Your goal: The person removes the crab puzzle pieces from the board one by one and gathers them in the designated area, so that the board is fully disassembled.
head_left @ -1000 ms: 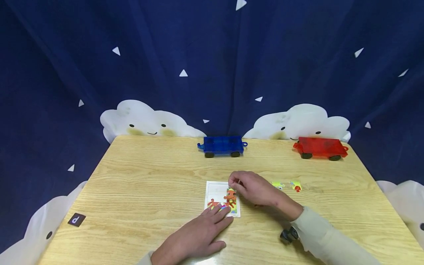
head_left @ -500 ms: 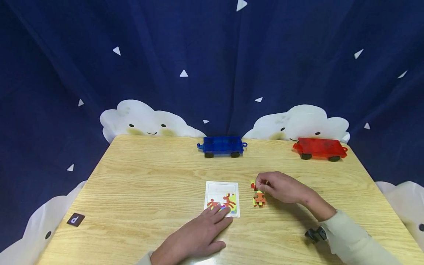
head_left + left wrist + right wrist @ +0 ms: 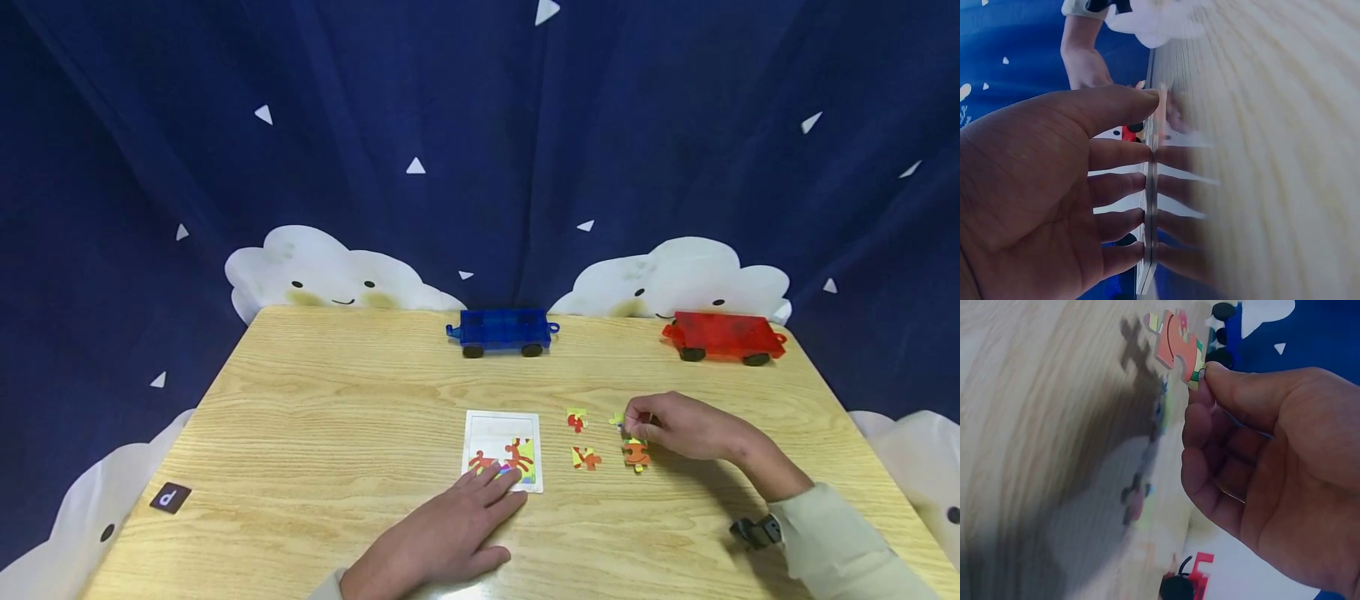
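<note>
Up hung the flat orange-and-yellow jigsaw piece (image 3: 637,453), right of the white square puzzle board (image 3: 484,427), pinched in my right hand (image 3: 684,427); my left hand (image 3: 456,529) rested straight-fingered on the board. Piece-sorting, I judged; next needed a matching gap.

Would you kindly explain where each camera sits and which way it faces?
Head: worn there, facing forward and down at the pale wooden table; left hand and right hand show.
Left wrist: worn there, facing that hand and a white square puzzle board, edge-on; right hand behind.
Right wrist: worn there, facing that hand pinching a flat orange jigsaw piece.
Head and right wrist both show that piece.
</note>
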`<state>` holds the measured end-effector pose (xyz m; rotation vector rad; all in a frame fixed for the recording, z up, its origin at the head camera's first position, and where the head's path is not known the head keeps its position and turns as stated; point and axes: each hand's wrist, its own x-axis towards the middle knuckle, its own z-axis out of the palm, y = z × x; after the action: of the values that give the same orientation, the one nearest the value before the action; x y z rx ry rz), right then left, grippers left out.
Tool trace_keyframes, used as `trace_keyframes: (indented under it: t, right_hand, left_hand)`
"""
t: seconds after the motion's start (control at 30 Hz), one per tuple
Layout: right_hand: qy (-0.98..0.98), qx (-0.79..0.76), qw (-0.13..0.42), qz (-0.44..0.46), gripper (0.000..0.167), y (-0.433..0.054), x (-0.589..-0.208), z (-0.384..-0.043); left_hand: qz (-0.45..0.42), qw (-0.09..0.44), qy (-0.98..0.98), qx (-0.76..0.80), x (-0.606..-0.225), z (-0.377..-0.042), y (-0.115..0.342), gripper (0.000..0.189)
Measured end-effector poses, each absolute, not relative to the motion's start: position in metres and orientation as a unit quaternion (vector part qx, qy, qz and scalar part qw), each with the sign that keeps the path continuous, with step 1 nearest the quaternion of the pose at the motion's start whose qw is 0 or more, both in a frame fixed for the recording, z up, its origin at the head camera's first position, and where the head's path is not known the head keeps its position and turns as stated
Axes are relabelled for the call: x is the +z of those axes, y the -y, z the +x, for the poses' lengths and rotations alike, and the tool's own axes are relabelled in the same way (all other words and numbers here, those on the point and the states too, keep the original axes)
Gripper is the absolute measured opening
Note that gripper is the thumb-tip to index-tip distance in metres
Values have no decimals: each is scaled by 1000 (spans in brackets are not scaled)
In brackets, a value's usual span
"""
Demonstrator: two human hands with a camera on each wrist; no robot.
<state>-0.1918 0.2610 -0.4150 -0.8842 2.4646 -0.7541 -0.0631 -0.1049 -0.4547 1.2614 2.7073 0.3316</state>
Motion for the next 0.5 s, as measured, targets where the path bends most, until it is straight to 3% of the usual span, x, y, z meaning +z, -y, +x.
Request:
trace_keyframes:
  t: [0.5]
  right_hand:
    - [-879,-288,236,-297,6,-268,-428,-192]
  left_hand:
    - [416,71,-900,107,-455,-63,105,64]
